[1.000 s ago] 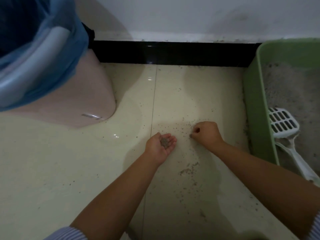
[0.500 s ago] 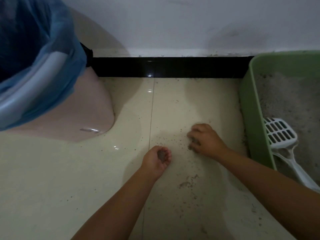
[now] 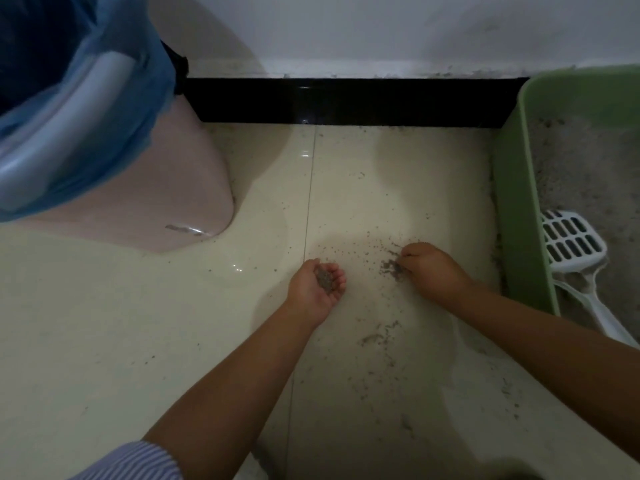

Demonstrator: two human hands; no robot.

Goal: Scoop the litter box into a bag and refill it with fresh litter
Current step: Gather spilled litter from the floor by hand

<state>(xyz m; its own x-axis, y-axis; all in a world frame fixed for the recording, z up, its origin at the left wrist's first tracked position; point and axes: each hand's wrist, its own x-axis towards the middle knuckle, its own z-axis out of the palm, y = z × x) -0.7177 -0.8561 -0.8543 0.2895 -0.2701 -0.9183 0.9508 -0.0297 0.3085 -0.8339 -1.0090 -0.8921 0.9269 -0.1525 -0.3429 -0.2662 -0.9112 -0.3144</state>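
My left hand [image 3: 311,296] lies palm up just above the floor, its fingers cupped round a small heap of grey litter grains [image 3: 325,279]. To its right, my right hand [image 3: 434,271] is knuckles up on the tile, with curled fingertips pinching at a little pile of spilled litter [image 3: 389,266]. The green litter box [image 3: 516,209] stands at the right edge with grey litter inside. A white slotted scoop [image 3: 571,240] lies in it, handle toward me. A blue bag [image 3: 86,98] lines the pink bin [image 3: 156,202] at the upper left.
Loose litter specks and smears [image 3: 377,336] are scattered over the cream floor tiles between my arms. A black baseboard [image 3: 346,100] runs under the white wall at the back. The bin's rounded base juts toward the tile seam.
My right hand has drawn grains together into a small pile by its fingertips. My left hand stays cupped with litter in it, and the view has shifted slightly.
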